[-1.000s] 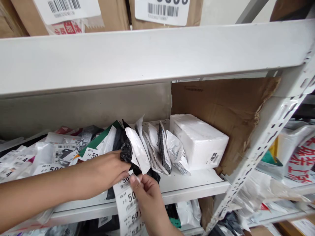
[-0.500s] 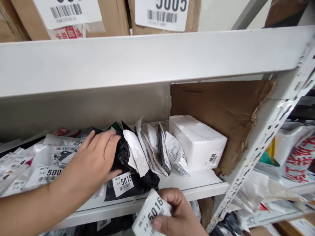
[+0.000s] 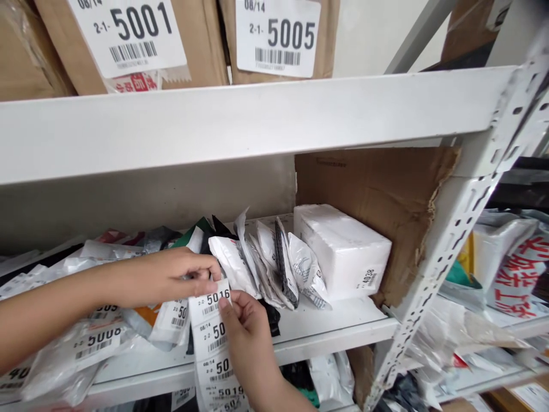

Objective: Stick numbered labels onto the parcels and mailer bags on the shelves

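Observation:
A strip of printed barcode labels [image 3: 214, 366] hangs down in front of the middle shelf, its top label reading 5016. My right hand [image 3: 251, 329] is closed on the strip's upper right edge, thumb on the front. At the top of the strip, the fingers of my left hand [image 3: 193, 277] are closed on its edge. Just behind the hands, a white mailing bag [image 3: 234, 263] leans among several thin parcels. My hands and the strip cover most of a black package there.
A white box [image 3: 343, 252] marked 4038 stands beside a cardboard panel [image 3: 369, 194]. Labelled plastic bags [image 3: 96, 343] lie to the left. Overhead is a shelf beam [image 3: 257, 120] with cartons [image 3: 206, 46] above it. A perforated post [image 3: 450, 252] rises at the right.
My left hand has come off the black package and now grips the label strip's top. My right hand has moved left and up with the strip, showing more labels. The view has shifted upward.

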`<move>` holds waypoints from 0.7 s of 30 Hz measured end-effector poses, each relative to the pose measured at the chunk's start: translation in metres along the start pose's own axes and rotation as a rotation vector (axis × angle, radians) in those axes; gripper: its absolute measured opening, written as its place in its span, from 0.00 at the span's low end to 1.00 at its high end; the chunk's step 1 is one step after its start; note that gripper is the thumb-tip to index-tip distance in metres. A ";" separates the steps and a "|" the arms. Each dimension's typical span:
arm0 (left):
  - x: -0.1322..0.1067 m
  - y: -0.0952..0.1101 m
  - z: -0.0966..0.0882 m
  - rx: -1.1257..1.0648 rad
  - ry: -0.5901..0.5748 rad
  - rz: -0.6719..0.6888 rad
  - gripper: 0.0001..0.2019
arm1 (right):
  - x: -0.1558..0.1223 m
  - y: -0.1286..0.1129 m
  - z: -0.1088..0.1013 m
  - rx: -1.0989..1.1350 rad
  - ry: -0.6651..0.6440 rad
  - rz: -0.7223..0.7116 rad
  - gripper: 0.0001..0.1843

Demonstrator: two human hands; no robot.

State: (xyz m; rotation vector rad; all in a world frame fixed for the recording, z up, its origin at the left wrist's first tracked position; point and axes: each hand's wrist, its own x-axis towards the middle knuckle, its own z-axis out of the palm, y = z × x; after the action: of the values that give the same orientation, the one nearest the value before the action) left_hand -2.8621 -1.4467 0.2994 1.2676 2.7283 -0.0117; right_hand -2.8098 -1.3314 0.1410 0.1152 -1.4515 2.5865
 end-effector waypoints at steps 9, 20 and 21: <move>0.009 0.006 0.028 0.201 0.041 -0.047 0.13 | 0.005 -0.004 -0.003 -0.002 0.066 0.034 0.34; 0.025 0.004 0.041 0.633 0.006 -0.071 0.15 | -0.010 -0.010 -0.015 0.099 -0.046 0.175 0.35; 0.025 0.005 0.042 0.641 0.009 -0.065 0.14 | -0.014 -0.011 -0.019 0.074 -0.106 0.204 0.36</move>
State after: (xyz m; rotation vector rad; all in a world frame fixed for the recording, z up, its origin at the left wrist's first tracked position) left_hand -2.8689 -1.4269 0.2555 1.2883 2.8721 -0.9523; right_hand -2.7935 -1.3111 0.1381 0.1217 -1.4728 2.8388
